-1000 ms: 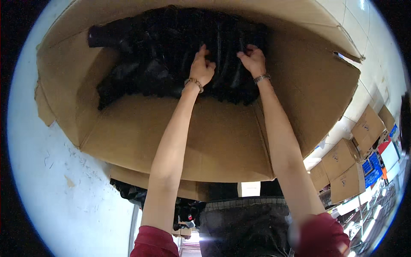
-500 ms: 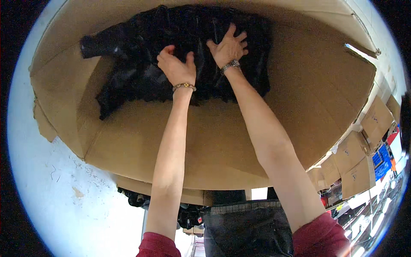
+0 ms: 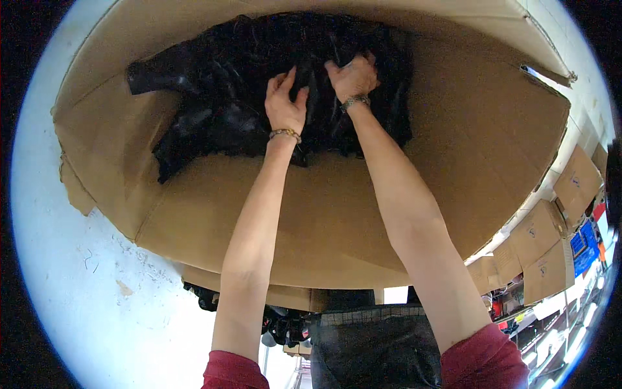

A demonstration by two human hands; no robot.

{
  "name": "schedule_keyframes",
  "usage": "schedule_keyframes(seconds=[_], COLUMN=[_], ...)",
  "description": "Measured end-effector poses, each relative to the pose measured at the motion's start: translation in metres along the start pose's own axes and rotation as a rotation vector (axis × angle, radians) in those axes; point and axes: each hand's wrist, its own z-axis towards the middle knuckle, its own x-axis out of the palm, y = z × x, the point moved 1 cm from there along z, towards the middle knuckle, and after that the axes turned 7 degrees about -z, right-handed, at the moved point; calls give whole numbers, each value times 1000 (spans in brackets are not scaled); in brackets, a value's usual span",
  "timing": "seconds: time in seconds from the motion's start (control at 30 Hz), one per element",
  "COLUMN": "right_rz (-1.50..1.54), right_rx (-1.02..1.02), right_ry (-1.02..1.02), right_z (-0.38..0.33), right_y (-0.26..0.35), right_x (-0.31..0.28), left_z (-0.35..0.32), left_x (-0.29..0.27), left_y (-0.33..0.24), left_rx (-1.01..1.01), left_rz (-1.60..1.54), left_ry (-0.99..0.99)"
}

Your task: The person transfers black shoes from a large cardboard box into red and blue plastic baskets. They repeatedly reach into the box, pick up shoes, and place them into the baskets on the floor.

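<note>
Black bundle (image 3: pixel 220 104) | laid in cardboard box (image 3: pixel 330 214), long axis left-to-right | left hand (image 3: pixel 285 109): set over middle, thumb parted from fingers | right hand (image 3: pixel 354 79): over right part, curled, hold cannot be told

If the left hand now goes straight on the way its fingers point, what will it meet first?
The left hand would probably meet the shiny black material first; it shows directly ahead, though depth is hard to judge.
</note>
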Motion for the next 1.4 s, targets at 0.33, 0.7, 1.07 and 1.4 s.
schedule_keyframes(seconds=[0.33, 0.7, 1.07, 1.4], right_rz=[34, -18, 461, 903], right_rx=[22, 36, 14, -251], right_ry=[93, -4, -185, -26], right_z=[7, -3, -106, -213], right_y=[2, 7, 13, -82], right_x=[-10, -3, -146, -486], left_z=[3, 34, -17, -138], left_x=[6, 33, -95, -291], left_y=[-11, -26, -96, -411], left_rx=[-403, -514, -255, -561], left_rz=[-66, 233, -41, 171], left_ry=[-181, -122, -307, -203])
